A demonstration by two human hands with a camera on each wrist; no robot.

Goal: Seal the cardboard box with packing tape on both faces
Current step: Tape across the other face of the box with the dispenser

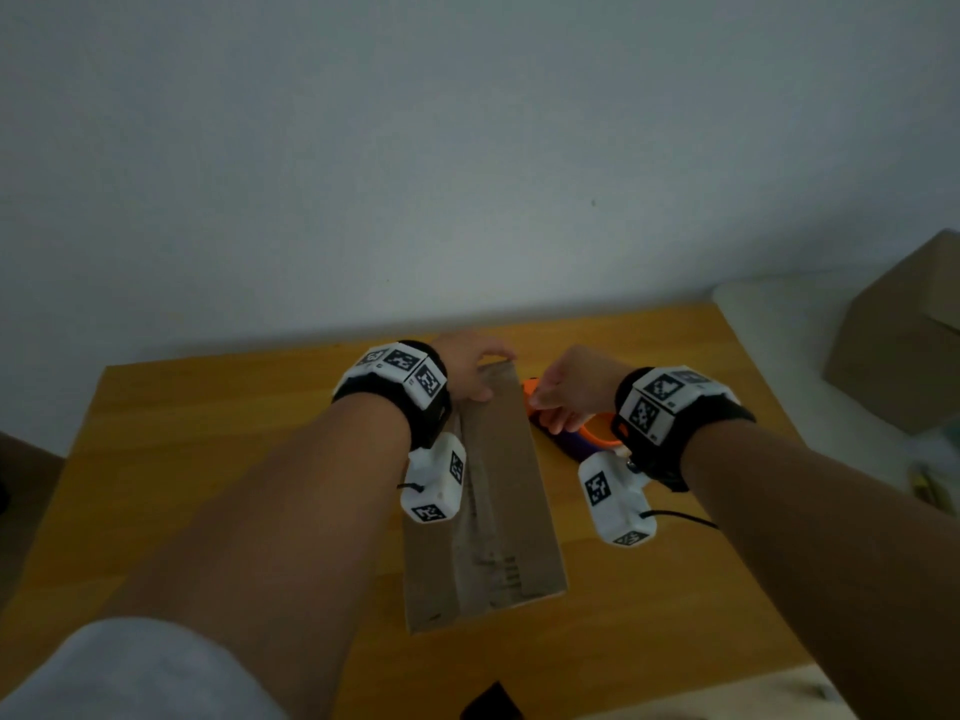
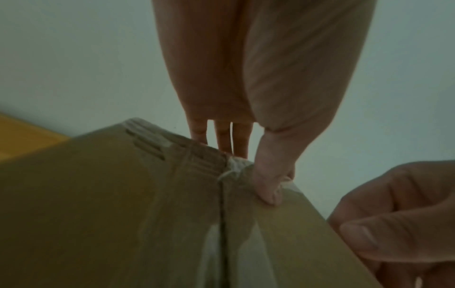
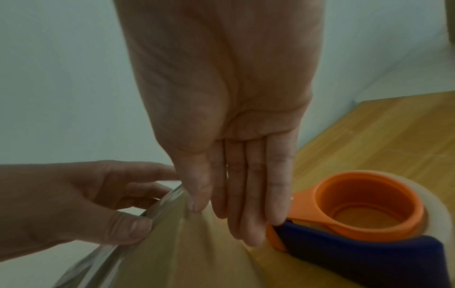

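A long brown cardboard box (image 1: 511,475) lies lengthwise on the wooden table (image 1: 208,459). A strip of clear tape (image 1: 488,537) runs along its top seam (image 2: 222,224). My left hand (image 1: 470,368) grips the box's far edge, thumb (image 2: 267,187) pressed on top and fingers (image 2: 222,136) down the far face. My right hand (image 1: 563,394) is at the far right corner, fingers (image 3: 253,194) straight down the box's right side and thumb (image 3: 198,194) touching the top edge. An orange and blue tape dispenser (image 3: 369,214) with its clear roll lies on the table right beside that hand.
A white wall rises right behind the table's far edge. Another cardboard box (image 1: 904,345) rests on a white surface (image 1: 769,324) to the right. A small black object (image 1: 493,704) lies at the table's near edge.
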